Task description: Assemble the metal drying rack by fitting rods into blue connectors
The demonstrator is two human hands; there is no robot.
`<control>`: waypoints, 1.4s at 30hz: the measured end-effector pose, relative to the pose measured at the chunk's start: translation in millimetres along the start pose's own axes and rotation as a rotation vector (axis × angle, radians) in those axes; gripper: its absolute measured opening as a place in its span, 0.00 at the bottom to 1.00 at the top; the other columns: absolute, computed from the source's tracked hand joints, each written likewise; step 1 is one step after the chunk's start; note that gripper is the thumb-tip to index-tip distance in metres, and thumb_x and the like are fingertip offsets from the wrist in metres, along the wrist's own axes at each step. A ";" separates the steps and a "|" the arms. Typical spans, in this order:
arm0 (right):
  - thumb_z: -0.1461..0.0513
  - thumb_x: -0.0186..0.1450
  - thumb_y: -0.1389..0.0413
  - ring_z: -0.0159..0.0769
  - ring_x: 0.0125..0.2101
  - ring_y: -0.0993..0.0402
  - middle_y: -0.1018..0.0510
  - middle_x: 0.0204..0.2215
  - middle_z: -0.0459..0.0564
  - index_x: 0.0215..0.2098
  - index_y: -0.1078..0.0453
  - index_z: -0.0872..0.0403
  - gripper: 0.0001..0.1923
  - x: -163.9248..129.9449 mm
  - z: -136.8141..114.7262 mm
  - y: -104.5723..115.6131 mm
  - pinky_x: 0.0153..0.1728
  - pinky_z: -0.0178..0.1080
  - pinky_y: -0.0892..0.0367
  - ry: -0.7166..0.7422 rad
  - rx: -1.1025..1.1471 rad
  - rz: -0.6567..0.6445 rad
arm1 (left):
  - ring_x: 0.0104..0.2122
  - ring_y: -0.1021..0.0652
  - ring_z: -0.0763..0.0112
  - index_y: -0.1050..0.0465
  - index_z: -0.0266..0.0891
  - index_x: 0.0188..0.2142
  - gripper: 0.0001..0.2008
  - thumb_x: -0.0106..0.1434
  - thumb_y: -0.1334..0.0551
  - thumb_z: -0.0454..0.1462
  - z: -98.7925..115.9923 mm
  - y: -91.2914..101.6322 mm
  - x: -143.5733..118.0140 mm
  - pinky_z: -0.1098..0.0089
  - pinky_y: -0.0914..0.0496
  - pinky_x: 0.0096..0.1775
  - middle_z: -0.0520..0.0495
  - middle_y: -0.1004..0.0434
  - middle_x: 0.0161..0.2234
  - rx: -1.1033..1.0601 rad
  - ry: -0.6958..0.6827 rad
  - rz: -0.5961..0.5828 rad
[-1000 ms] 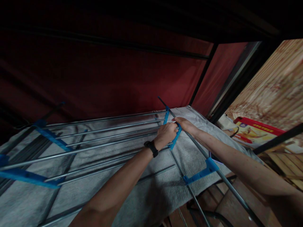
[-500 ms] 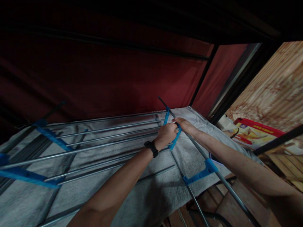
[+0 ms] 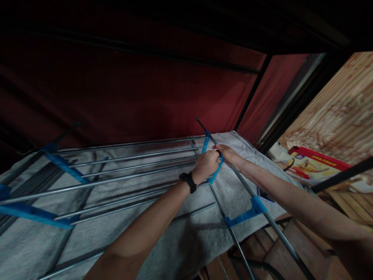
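Hands, two: left hand [image 3: 206,165] and right hand [image 3: 229,154], each grip clenched on one blue bracket [image 3: 216,173].

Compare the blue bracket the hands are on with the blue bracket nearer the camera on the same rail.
The far blue bracket is gripped by the left hand and touched by the right hand; the near blue bracket is untouched. The far one is partly hidden by fingers; the near one shows in full. Both are blue plastic, joining the rack's grey metal rails above a grey towel.

Lower left barred by steel rails [image 3: 116,182] over a grey towel [image 3: 180,241], narrow gaps left between rails, dark frame bar [image 3: 163,56] crossed overhead, open room at lower right.
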State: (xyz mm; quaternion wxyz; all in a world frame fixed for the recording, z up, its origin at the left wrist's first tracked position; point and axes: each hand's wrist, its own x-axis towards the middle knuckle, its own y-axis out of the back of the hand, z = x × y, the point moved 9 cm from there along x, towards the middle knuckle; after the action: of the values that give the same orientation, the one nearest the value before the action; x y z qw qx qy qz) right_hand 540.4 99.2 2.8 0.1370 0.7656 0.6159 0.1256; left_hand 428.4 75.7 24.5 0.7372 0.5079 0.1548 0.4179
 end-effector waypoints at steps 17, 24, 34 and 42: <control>0.54 0.69 0.48 0.35 0.32 0.24 0.21 0.31 0.47 0.39 0.28 0.53 0.12 2.2 16.8 -4.1 0.37 0.35 0.30 -0.135 0.208 -0.017 | 0.51 0.22 0.57 0.26 0.33 0.53 0.15 0.72 0.44 0.38 27.1 21.3 -27.8 0.59 0.33 0.55 0.36 0.21 0.50 0.319 -0.255 0.079; 0.50 0.73 0.52 0.35 0.30 0.25 0.17 0.37 0.52 0.44 0.29 0.54 0.18 -18.6 10.7 -0.7 0.36 0.37 0.31 -0.307 0.063 -0.072 | 0.49 0.23 0.54 0.27 0.37 0.56 0.17 0.73 0.44 0.42 -28.6 66.0 -85.6 0.57 0.35 0.52 0.38 0.20 0.48 0.482 -0.120 0.178; 0.52 0.75 0.52 0.34 0.28 0.23 0.19 0.34 0.51 0.39 0.29 0.55 0.17 -11.7 13.5 -1.8 0.32 0.34 0.29 -0.293 0.018 -0.078 | 0.45 0.22 0.49 0.30 0.37 0.62 0.30 0.72 0.52 0.53 -139.7 123.1 -192.8 0.54 0.35 0.50 0.37 0.19 0.42 0.539 0.109 0.315; 0.53 0.74 0.52 0.33 0.27 0.22 0.19 0.32 0.52 0.38 0.28 0.56 0.18 -14.0 10.6 -0.9 0.27 0.32 0.30 -0.295 -0.009 -0.068 | 0.48 0.24 0.46 0.33 0.45 0.65 0.31 0.70 0.49 0.55 -194.3 166.4 -252.3 0.50 0.36 0.54 0.40 0.21 0.40 0.520 0.185 0.444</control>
State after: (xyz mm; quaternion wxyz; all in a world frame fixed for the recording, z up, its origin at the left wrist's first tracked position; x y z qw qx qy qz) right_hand 540.4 85.1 -7.7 0.2335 0.7537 0.6142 0.0095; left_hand 73.1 23.4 36.4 0.4574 0.6597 0.2081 0.5589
